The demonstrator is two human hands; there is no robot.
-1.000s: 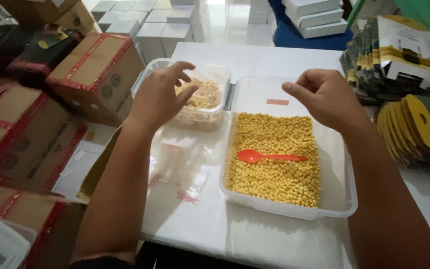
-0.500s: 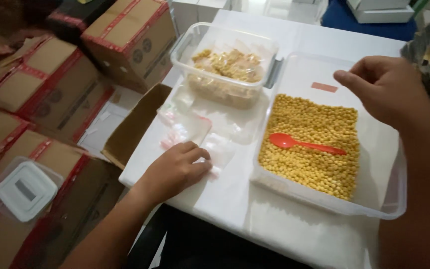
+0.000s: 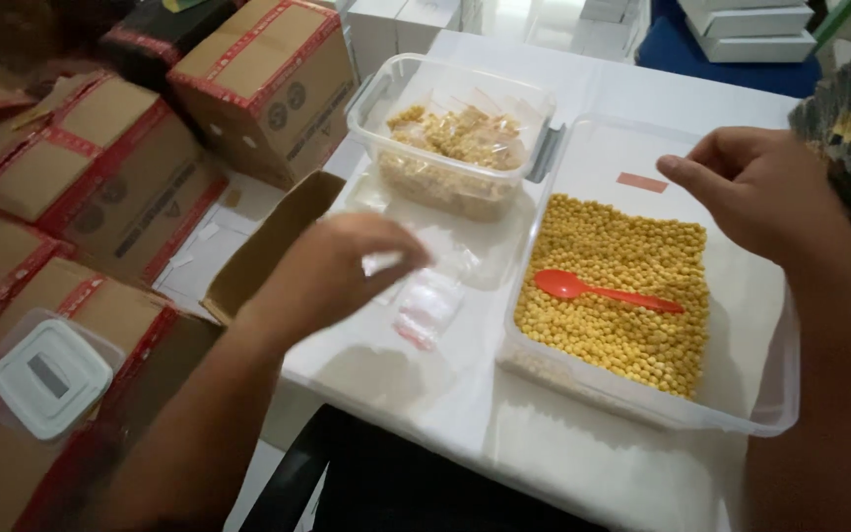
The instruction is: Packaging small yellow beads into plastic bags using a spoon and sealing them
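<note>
Left hand [image 3: 332, 271]: blurred, fingers curled at the top edge of a small clear bag [image 3: 427, 307], apparently pinching it above the white table [image 3: 544, 453].
Right hand [image 3: 760, 192]: empty, fingers loosely open, over the large tub [image 3: 780, 394].
Large tub: yellow beans [image 3: 622, 286], red spoon [image 3: 603, 290] lying on them.
Small tub [image 3: 450, 133]: filled bags, just left of the large tub.
Left of table: cardboard boxes [image 3: 258, 84].

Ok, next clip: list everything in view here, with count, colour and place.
Large tub: one, clear, right on the table, holding yellow kernels.
Spoon: one, orange, lying on the kernels.
Small tub: one, clear, far centre, holding filled bags.
Small plastic bags: a few, clear, on the white table.
Cardboard boxes: several, brown with red tape, left.
Lidded container: one, white lid, lower left.
Left hand: over the bags, blurred.
Right hand: above the large tub.
</note>
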